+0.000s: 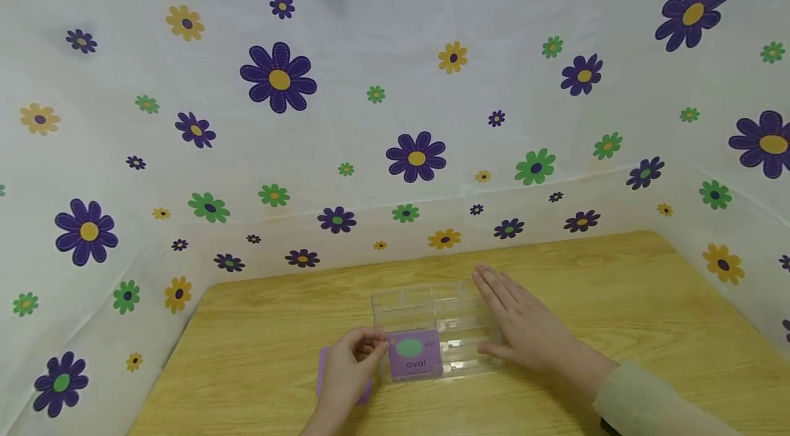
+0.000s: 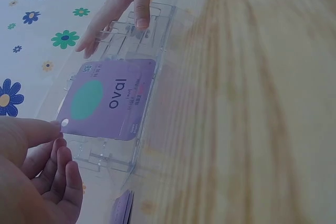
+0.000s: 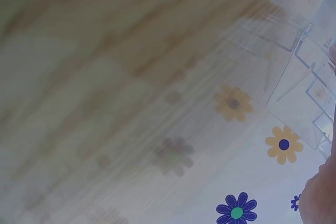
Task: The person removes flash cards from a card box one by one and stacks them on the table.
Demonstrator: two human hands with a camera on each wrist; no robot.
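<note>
A purple card (image 1: 415, 362) printed with a green oval and the word "oval" lies against the lower left part of a clear plastic rack (image 1: 404, 300). My left hand (image 1: 352, 364) pinches the card's left corner between thumb and fingertip, as the left wrist view shows at the card (image 2: 113, 114). On the rack's right side rests my right hand (image 1: 524, 323), fingers straight and thumb spread apart. Only a sliver of the right hand (image 3: 321, 195) and part of the rack (image 3: 310, 56) enter the right wrist view.
A stack of purple cards (image 1: 322, 374) lies on the wooden table (image 1: 259, 333) beside the rack, partly hidden under my left hand. Behind the table and along its sides hangs a white cloth (image 1: 352, 141) with purple, green and yellow flowers.
</note>
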